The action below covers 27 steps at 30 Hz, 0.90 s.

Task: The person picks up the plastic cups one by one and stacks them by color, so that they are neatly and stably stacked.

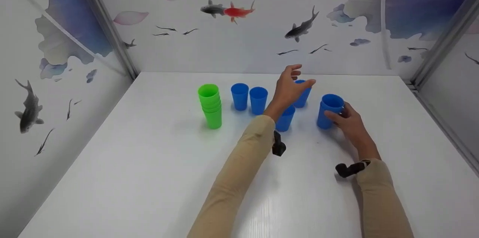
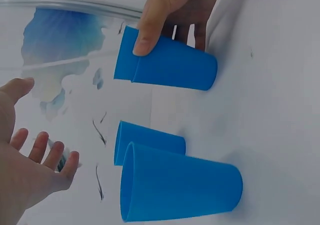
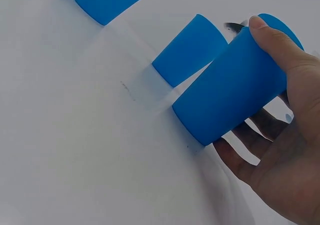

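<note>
Smooth white table (image 1: 123,178): right hand (image 1: 351,125) grips nested blue cups (image 1: 322,117) (tapered, round-rimmed); left hand (image 1: 287,89) loosely spread.

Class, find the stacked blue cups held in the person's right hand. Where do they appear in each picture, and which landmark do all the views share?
Head: the stacked blue cups are right of centre, about mid-height.
Left wrist: the stacked blue cups are in the upper middle, shown sideways.
Right wrist: the stacked blue cups are right of centre, shown slanting.
Shared landmark: the right hand.
</note>
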{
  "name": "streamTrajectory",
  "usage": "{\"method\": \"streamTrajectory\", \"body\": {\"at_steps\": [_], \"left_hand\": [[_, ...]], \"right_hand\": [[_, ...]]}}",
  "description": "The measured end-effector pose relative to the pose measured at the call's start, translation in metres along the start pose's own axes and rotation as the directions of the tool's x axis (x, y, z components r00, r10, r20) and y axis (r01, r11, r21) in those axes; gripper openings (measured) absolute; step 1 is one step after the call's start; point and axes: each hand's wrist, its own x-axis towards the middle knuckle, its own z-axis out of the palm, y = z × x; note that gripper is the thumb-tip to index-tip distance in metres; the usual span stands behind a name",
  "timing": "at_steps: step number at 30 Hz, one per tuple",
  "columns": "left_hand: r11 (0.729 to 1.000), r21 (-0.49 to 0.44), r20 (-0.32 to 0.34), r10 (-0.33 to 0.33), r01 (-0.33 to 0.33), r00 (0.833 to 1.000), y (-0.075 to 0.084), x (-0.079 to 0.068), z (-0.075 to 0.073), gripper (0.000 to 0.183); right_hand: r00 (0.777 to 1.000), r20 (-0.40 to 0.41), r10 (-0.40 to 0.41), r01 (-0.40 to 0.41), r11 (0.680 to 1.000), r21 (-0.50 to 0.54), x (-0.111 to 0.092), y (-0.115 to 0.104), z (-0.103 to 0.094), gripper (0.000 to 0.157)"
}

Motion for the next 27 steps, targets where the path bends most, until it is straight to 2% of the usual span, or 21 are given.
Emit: {"method": "streamTrajectory", "body": {"at_steps": [5, 10, 15, 21, 27], "left_hand": [[1.000, -0.005, -0.048, 0.015, -0.015, 0.999, -0.008, 0.007, -0.021, 0.060], [1.000, -0.014, -0.095, -0.001, 0.000, 0.995, -0.018, 0.010, -0.046, 0.061], [1.000, -0.013, -0.177, 0.008, -0.011, 0.984, -0.030, 0.010, -0.068, 0.060], [0.999, 0.023, -0.263, -0.027, 0.034, 0.964, -0.041, 0.011, -0.092, 0.059], [0.996, 0.026, -0.295, -0.072, 0.083, 0.953, -0.054, 0.009, -0.108, 0.059]], "right_hand": [[1.000, 0.003, 0.000, 0.000, 1.000, 0.007, 0.001, 0.001, 0.000, 0.109], [1.000, 0.014, -0.002, 0.002, 1.000, 0.003, 0.000, 0.002, 0.000, 0.109], [1.000, 0.011, -0.005, 0.006, 1.000, -0.011, -0.001, 0.003, -0.001, 0.110], [1.000, 0.013, -0.005, 0.005, 1.000, 0.004, -0.001, 0.001, -0.001, 0.109], [0.999, 0.023, -0.025, 0.025, 0.999, 0.027, -0.001, 0.001, -0.001, 0.105]]}}
